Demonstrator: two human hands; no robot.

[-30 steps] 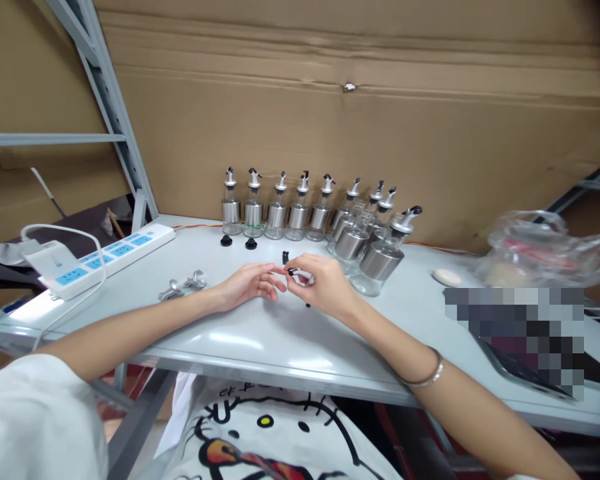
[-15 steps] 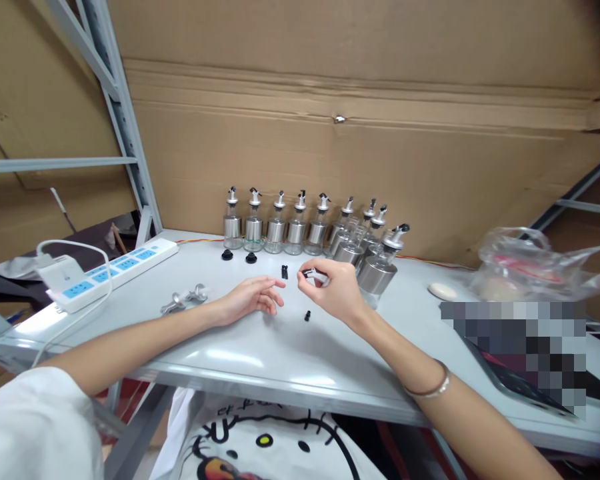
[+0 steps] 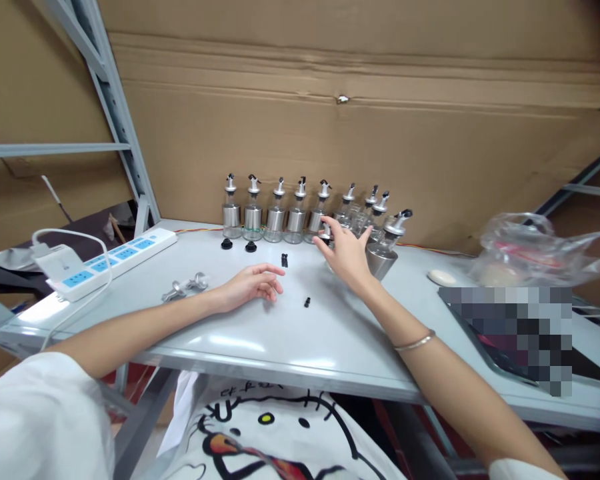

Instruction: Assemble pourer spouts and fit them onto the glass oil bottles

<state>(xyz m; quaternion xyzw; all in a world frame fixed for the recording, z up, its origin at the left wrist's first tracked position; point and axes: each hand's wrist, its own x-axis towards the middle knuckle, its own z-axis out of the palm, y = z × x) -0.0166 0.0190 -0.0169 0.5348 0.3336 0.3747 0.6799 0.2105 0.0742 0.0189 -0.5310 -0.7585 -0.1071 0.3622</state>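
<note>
My right hand point(image 3: 349, 257) is at the front of the right-hand bottles, its thumb and index finger around a small silver and black pourer spout point(image 3: 325, 232). Its other fingers spread towards the bottles and partly hide them. My left hand point(image 3: 253, 288) rests on the table with loosely bent, parted fingers and nothing in them. Between the hands lie a pair of small black pieces point(image 3: 285, 260) and another small black piece point(image 3: 307, 302). Behind stands a row of glass oil bottles with steel sleeves point(image 3: 275, 220) and pourer tops. A further bottle point(image 3: 381, 257) stands just right of my right hand.
Two black stoppers point(image 3: 251, 247) lie before the row. Silver metal parts point(image 3: 185, 287) are by my left forearm, near a white power strip point(image 3: 125, 257). On the right are a pale oval object point(image 3: 441, 277), a plastic bag point(image 3: 523, 260) and a blurred-out dark item.
My right hand has moved up and away towards the bottles, its fingers spreading wider, with the pourer spout now upright. My left hand has stayed nearly still. The view has shifted slightly.
</note>
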